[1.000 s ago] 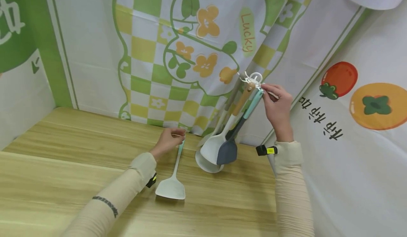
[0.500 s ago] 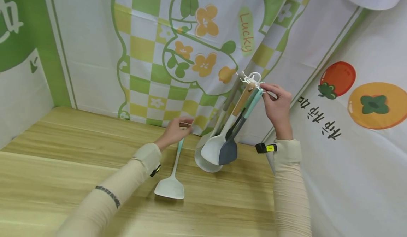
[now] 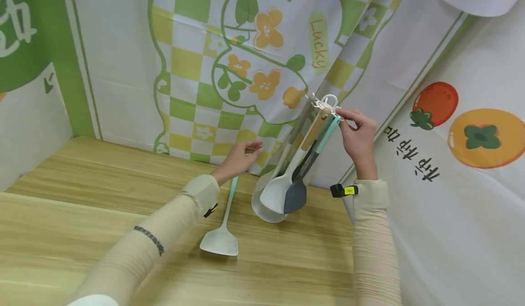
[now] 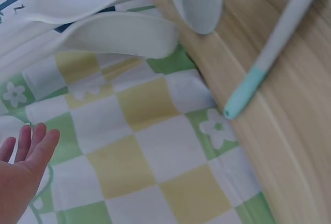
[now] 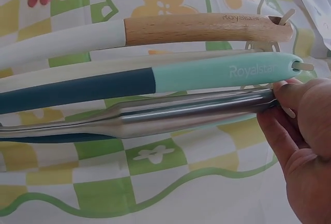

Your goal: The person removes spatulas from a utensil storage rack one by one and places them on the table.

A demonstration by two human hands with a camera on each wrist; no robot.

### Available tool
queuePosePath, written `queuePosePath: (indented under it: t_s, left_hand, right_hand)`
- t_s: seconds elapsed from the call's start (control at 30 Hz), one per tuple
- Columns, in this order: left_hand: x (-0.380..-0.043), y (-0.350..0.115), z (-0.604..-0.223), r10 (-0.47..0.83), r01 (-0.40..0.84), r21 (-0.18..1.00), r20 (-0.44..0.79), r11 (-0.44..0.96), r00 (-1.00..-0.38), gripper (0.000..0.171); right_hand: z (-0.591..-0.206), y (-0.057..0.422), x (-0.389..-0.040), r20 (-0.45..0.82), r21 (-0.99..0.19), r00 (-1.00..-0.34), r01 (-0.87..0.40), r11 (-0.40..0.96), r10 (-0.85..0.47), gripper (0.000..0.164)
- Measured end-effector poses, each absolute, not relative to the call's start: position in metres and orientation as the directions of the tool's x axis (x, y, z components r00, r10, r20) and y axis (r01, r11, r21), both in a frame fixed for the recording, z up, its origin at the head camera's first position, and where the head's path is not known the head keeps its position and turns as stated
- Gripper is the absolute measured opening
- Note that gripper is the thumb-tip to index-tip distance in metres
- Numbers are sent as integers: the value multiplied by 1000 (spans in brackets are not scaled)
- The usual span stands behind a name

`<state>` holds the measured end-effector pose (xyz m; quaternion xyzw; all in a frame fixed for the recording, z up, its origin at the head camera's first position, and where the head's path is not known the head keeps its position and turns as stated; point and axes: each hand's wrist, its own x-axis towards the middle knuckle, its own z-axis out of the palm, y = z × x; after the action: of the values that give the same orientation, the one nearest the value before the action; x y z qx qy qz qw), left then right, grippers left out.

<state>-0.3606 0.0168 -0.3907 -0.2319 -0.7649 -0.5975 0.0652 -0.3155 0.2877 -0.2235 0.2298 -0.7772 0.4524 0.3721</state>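
Head view, left to right. Wooden table (image 3: 102,233) at left; on it lies a pale spatula (image 3: 220,241), blade toward the wearer (its mint-green handle end points to the checkered cloth (image 3: 184,64) behind). Next, left hand (image 3: 239,158), raised in front of the cloth; fingers extended and relaxed, grasping nothing. Then a cluster of hanging utensils: a white round-bowled utensil (image 3: 266,212) lowest, a white utensil with a wooden handle (image 3: 275,193) in front, and a dark blue spatula (image 3: 296,199) with a mint-green handle. Their tops meet at a white hook rack (image 3: 329,101). Right hand (image 3: 361,135) beside the rack; thumb and fingers pinch the end of a steel handle (image 5: 196,110), seen in the right wrist view. Far right: white sheet (image 3: 455,233) with printed fruit.
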Motion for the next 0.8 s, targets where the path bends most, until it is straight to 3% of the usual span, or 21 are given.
queuePosePath:
  t_s: [0.4, 0.8]
  left_hand:
    - [-354, 48, -353, 310, 477, 875, 433, 78, -846, 47]
    - [-358, 79, -335, 302, 496, 868, 478, -21, -825, 49]
  right_hand:
    - [-236, 303, -344, 794, -543, -607, -721, 431, -16, 15]
    - [-233, 299, -337, 792, -545, -610, -711, 445, -4, 16]
